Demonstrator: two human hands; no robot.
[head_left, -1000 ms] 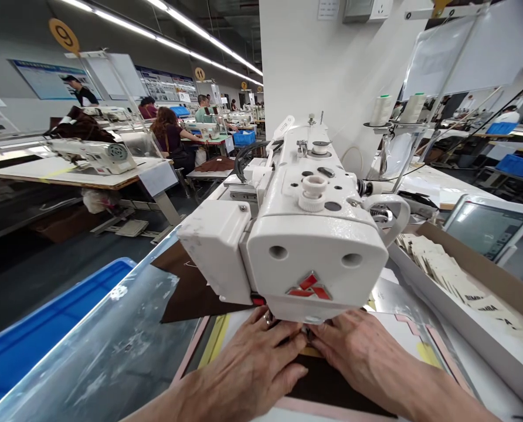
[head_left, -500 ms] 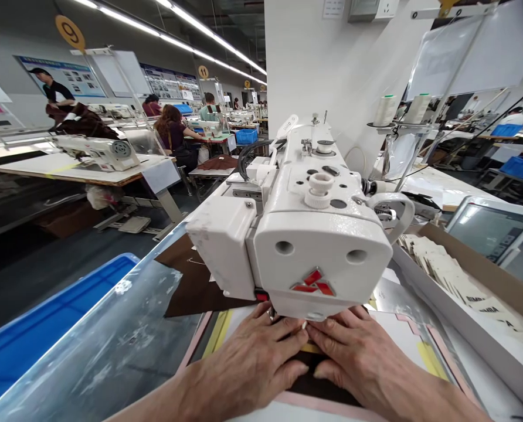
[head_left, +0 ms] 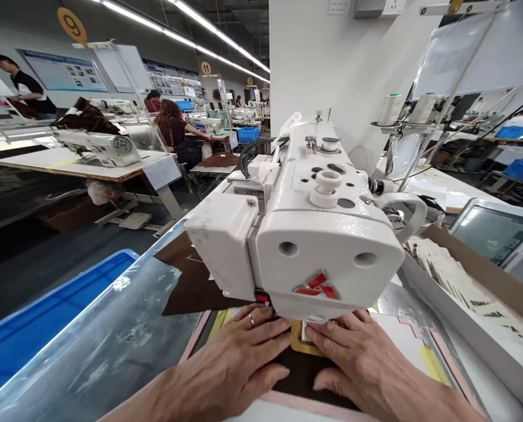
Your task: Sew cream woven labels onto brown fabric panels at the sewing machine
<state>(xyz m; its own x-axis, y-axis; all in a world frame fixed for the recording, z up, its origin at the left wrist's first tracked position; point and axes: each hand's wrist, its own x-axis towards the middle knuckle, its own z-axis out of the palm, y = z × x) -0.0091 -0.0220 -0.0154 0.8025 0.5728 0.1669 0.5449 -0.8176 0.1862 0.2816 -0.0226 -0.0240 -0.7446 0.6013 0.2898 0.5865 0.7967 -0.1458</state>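
A white sewing machine head (head_left: 314, 240) with a red logo fills the middle of the view. Below it both my hands lie flat on a dark brown fabric piece (head_left: 303, 378) set in a pink-edged template (head_left: 288, 401). My left hand (head_left: 239, 363), with a ring on one finger, presses the fabric's left part, fingers stretched toward the needle area. My right hand (head_left: 358, 363) presses the right part. Between my fingertips shows a small yellow frame (head_left: 300, 343) with a pale label inside it. The needle itself is hidden under the machine.
A cardboard tray (head_left: 476, 275) with several stacked labels lies at right, beside a touch screen (head_left: 494, 231). A blue bin (head_left: 46, 328) and a clear plastic sheet (head_left: 112, 346) are at left. More brown fabric (head_left: 186, 281) lies behind the machine. Other people work at distant machines.
My fingertips have drawn slightly apart and back, uncovering the yellow frame and label under the machine. The view has shifted a little to the left.
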